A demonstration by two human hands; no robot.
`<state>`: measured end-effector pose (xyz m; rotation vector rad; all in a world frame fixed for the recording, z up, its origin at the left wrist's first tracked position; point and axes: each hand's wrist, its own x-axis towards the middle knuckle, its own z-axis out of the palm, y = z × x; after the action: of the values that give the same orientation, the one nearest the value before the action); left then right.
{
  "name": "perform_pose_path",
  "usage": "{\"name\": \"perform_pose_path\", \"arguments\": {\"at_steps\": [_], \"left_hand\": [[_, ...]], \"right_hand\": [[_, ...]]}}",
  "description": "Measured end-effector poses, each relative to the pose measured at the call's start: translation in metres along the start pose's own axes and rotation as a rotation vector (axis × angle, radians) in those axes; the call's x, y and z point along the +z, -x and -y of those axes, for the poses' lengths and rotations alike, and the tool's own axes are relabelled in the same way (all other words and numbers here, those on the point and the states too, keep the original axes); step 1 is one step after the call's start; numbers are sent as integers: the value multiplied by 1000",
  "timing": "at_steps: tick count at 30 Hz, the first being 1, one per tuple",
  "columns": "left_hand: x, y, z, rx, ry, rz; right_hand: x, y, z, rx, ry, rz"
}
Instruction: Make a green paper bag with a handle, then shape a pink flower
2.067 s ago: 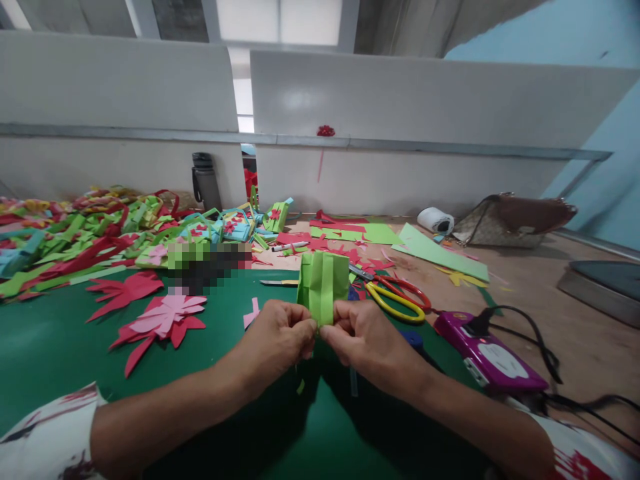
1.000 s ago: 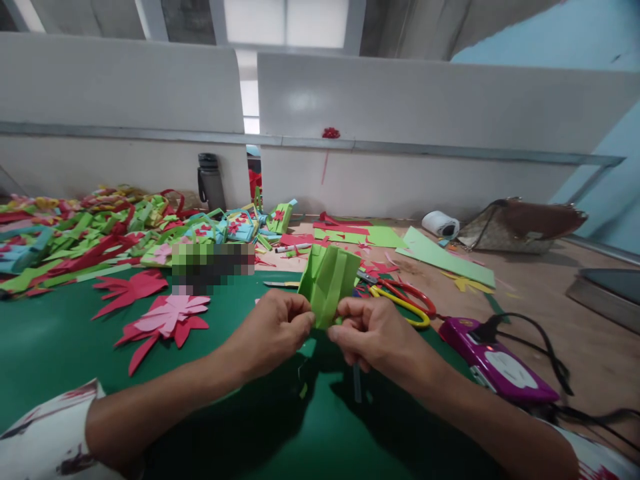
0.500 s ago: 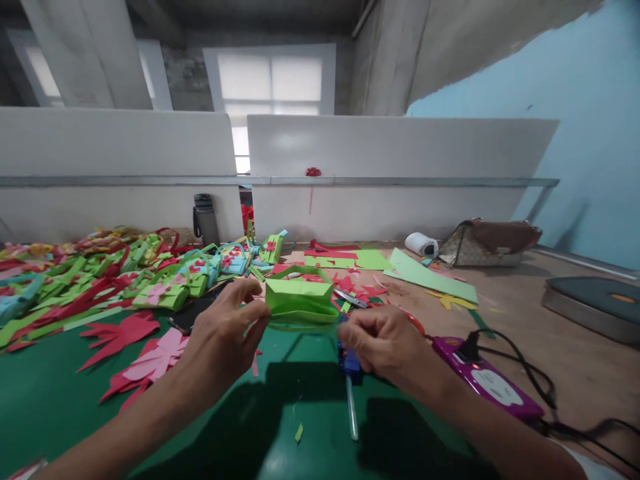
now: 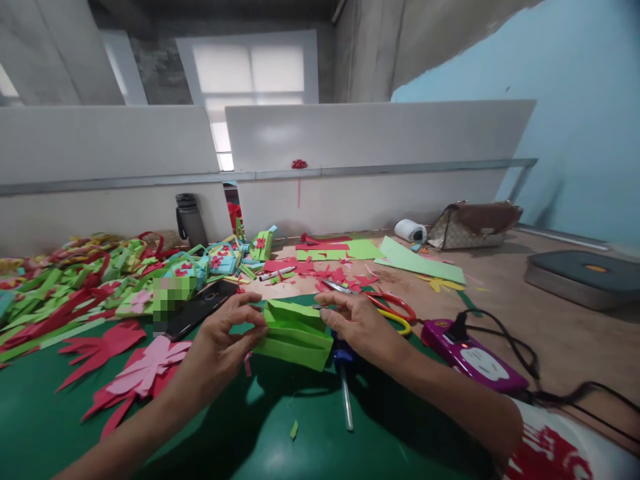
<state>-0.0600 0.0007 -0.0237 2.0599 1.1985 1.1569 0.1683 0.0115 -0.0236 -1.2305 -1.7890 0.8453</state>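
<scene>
A small folded bag of bright green paper (image 4: pixel 295 340) is held above the green mat, its opening tilted upward. My left hand (image 4: pixel 227 340) pinches its left end between thumb and fingers. At the upper right corner, my right hand (image 4: pixel 357 327) has thumb and fingertips closed on the paper's edge. A blue glue gun (image 4: pixel 344 357), partly hidden by my right hand, lies just right of the bag with a clear glue stick (image 4: pixel 347 400) pointing toward me. Pink and red paper flowers (image 4: pixel 150 363) lie left of my left hand.
Many paper bags (image 4: pixel 65 287) are heaped at the left, beside a phone (image 4: pixel 200 310) and a bottle (image 4: pixel 191 220). Scissors (image 4: pixel 395 308), a purple power strip (image 4: pixel 475 360) with cables, green sheets (image 4: pixel 420 260), a handbag (image 4: pixel 475 227) and a flat case (image 4: pixel 585 277) stand right.
The green bag has tipped, showing its broad side, and its handle loop no longer shows. My right hand has moved up and left onto its upper edge. The view has shifted slightly right.
</scene>
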Motion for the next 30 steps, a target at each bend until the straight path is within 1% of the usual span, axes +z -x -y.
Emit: {"name": "perform_pose_path", "arguments": {"at_steps": [5, 10, 12, 15, 18, 20, 25, 30], "left_hand": [[6, 0, -2, -187, 47, 56], [8, -2, -5, -375, 129, 127], [9, -1, -5, -430, 152, 108], [10, -1, -5, -504, 170, 38], [10, -1, -3, -532, 185, -5], [10, -1, -1, -531, 195, -1], [11, -1, 3, -516, 248, 47], [13, -1, 7, -528, 282, 41]], "right_hand": [[3, 3, 3, 35, 63, 14], [2, 9, 12, -59, 130, 7], [2, 11, 14, -84, 171, 12], [2, 13, 15, -90, 181, 14], [2, 14, 15, -86, 173, 27], [2, 14, 15, -111, 197, 33], [4, 14, 12, -235, 382, 12], [6, 13, 5, -340, 538, 22]]}}
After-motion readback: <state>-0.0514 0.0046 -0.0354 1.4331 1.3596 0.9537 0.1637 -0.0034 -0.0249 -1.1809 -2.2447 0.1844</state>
